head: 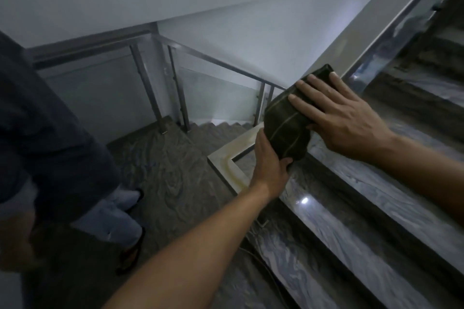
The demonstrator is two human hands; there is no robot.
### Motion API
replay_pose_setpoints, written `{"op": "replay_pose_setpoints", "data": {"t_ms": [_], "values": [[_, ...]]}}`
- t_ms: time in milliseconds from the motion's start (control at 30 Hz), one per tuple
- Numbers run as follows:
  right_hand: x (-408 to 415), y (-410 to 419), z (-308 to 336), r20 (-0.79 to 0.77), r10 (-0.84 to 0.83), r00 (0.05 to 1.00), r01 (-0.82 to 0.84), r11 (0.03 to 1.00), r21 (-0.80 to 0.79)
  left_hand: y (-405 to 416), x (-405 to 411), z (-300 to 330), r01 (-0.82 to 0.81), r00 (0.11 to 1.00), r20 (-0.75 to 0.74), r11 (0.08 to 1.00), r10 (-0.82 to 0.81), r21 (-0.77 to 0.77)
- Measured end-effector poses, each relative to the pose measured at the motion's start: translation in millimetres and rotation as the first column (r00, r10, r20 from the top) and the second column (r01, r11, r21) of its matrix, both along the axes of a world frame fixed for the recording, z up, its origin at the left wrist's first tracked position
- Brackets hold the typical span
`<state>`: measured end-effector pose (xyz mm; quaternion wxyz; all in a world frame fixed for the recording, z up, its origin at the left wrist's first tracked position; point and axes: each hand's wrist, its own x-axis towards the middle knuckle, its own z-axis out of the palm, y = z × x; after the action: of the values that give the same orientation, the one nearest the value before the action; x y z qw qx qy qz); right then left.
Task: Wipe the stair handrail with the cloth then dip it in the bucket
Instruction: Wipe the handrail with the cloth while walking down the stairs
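A dark green cloth (286, 128) with pale stripes is folded into a pad in front of me, above the lower steps. My left hand (270, 160) grips its lower edge from underneath, thumb curled around the corner. My right hand (334, 113) lies flat on top of the cloth with the fingers spread. A metal handrail (411, 5) with glass panels climbs at the upper right, just beyond the cloth's far tip; whether the cloth touches it I cannot tell. Another handrail (216, 60) runs down the lower flight. No bucket is in view.
Glossy marble steps (364, 208) rise to the right. A patterned landing (163, 173) lies below, with a pale stone curb (226, 160) at its edge. Another person in a dark top and light trousers (50, 138) stands close at the left. A thin cable (258, 256) trails by the bottom step.
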<state>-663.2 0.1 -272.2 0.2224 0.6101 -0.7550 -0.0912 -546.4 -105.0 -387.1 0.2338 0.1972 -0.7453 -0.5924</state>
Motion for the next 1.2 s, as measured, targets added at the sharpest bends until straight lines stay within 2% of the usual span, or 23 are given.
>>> {"op": "replay_pose_setpoints", "data": {"t_ms": [233,367,500,633,700,867,933,1000,1100,1133,1200], "values": [[22,-6,-29,0.000,0.022,1.000,-0.022,0.997,-0.072,-10,2,-36,0.050,0.998,0.034,0.996,-0.048,-0.069],[38,-8,-45,-0.088,0.027,0.996,-0.030,0.999,-0.036,-24,7,-52,0.156,0.986,0.063,0.986,-0.152,-0.060],[53,-11,-67,-0.186,-0.029,0.982,0.013,0.996,-0.084,-38,7,-66,0.228,0.972,0.063,0.973,-0.225,-0.043],[71,-14,-104,-0.248,-0.095,0.964,0.095,0.995,-0.010,-58,14,-79,0.344,0.938,0.089,0.933,-0.336,-0.101],[82,-10,-134,-0.215,-0.132,0.968,0.147,0.988,0.056,-71,15,-90,0.380,0.922,0.149,0.906,-0.356,-0.184],[102,-12,-200,-0.029,-0.328,0.944,0.329,0.942,0.065,-103,13,-109,0.583,0.801,0.405,0.730,-0.441,-0.357],[112,-24,-220,0.053,-0.411,0.910,0.406,0.910,0.090,-115,10,-120,0.646,0.757,0.490,0.610,-0.433,-0.459],[122,-36,-236,0.144,-0.495,0.857,0.486,0.869,0.099,-126,6,-128,0.702,0.710,0.603,0.439,-0.364,-0.561],[135,-53,-256,0.279,-0.598,0.751,0.581,0.800,0.150,-140,3,-129,0.781,0.624,0.752,0.189,-0.214,-0.595],[139,-59,-261,0.321,-0.624,0.712,0.603,0.778,0.174,-144,5,-129,0.797,0.604,0.774,0.140,-0.192,-0.587],[148,-70,-270,0.405,-0.663,0.629,0.649,0.735,0.196,-153,10,-130,0.826,0.564,0.805,0.109,-0.183,-0.554]]}}
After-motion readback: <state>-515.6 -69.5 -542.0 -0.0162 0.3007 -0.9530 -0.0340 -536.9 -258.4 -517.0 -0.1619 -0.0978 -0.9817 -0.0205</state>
